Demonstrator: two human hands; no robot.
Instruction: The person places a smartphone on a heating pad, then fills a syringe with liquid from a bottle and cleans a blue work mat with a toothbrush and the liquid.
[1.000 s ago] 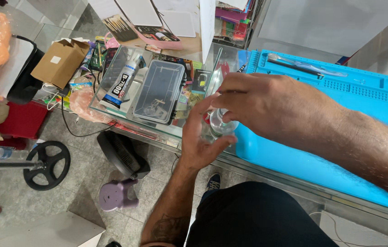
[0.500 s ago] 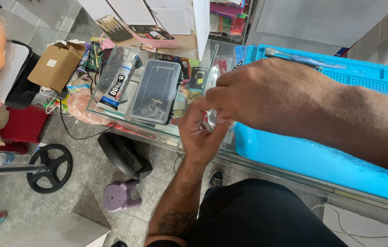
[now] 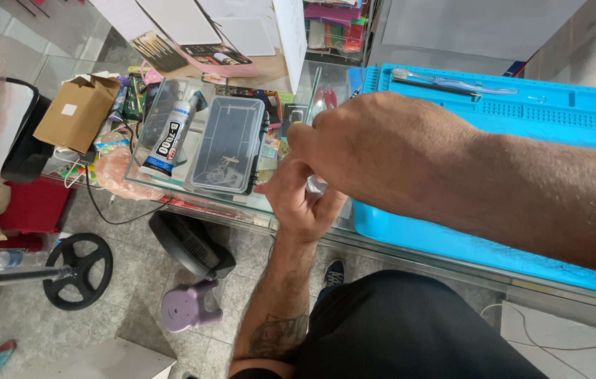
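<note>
Your left hand (image 3: 301,200) and right hand (image 3: 389,151) meet at the worktop's (image 3: 242,203) front edge, beside the blue silicone mat (image 3: 522,112). Left fingers curl up around a small clear item (image 3: 314,184), mostly hidden, kind unclear; right fingers bunch over it, grip hidden, cannot tell if they pinch it. Risk: it sits right over the edge, so a slip drops it to the tiled floor (image 3: 122,281) by the purple stool (image 3: 189,305). An elbow swing could also knock the clear plastic box (image 3: 228,144) or glue tube (image 3: 169,137).
</note>
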